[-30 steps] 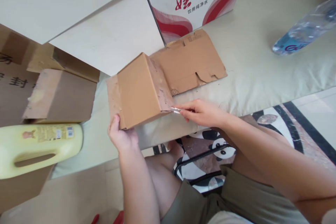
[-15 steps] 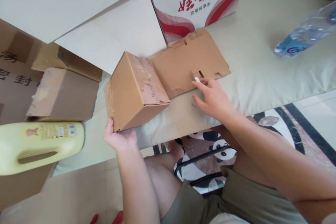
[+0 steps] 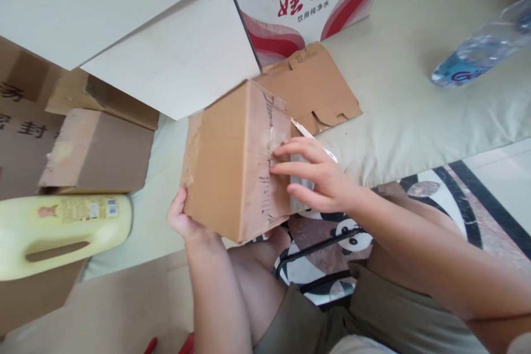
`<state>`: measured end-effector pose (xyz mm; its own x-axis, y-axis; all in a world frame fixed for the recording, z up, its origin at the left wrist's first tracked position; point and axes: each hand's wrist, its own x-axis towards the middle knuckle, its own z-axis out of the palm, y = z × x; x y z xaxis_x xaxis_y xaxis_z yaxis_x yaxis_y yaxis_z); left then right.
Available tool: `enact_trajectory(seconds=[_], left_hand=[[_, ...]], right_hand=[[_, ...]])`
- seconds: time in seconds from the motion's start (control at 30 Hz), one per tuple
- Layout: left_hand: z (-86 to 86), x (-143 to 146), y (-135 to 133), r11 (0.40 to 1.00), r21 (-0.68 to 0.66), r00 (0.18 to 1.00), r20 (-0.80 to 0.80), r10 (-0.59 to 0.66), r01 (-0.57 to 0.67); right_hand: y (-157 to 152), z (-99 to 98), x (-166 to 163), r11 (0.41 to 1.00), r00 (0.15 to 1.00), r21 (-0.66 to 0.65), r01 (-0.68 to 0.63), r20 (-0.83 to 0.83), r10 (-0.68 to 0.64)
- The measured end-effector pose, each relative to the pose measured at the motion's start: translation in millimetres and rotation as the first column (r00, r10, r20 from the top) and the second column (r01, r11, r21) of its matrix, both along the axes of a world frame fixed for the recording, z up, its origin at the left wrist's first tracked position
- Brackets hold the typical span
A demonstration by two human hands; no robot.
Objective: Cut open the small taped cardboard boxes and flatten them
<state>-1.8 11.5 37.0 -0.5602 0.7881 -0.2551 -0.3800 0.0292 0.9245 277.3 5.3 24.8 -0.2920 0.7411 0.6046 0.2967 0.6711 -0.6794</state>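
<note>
White cutter [image 3: 305, 131] laid down, cardboard box [image 3: 232, 165] turned — taped seam [image 3: 265, 193] facing up more, right hand [image 3: 321, 180] at it

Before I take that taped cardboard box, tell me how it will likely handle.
The taped cardboard box will probably feel light: the left hand alone seems to hold it, though any contents are hidden. It should stay fairly stiff, judging by its flat sides and straight edges. Its wrinkled tape may snag.

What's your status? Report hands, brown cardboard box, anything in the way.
Left hand gripping box by a corner. Right hand open, fingers at its taped side. Slim white knife lying just beyond right hand.
</note>
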Motion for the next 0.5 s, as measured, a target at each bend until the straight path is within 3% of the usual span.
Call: enact_trajectory(seconds=[0.2, 0.3, 0.4, 0.5], left_hand=[[-2.7, 3.9, 4.9, 0.998, 0.046, 0.994, -0.098, -0.039, 0.043], [-7.5, 1.6, 7.4, 0.995, 0.042, 0.989, -0.124, -0.08, 0.086], [-10.3, 1.4, 9.3, 0.998, 0.055, 0.996, -0.079, -0.029, 0.033], [-16.1, -4.6, 11.1, 0.993, 0.069, 0.995, -0.016, 0.095, -0.094]], right_hand=[[2.6, -14.4, -9.5, 0.994, 0.983, -0.089, 0.064, 0.177, -0.047], [1.9, -16.2, -12.1, 0.988, 0.981, -0.131, 0.083, 0.187, -0.058], [2.7, -12.8, -10.3, 0.989, 0.984, -0.13, 0.075, 0.172, -0.052], [8.7, -8.6, -0.5, 0.936, 0.936, -0.188, 0.299, 0.247, -0.249]])
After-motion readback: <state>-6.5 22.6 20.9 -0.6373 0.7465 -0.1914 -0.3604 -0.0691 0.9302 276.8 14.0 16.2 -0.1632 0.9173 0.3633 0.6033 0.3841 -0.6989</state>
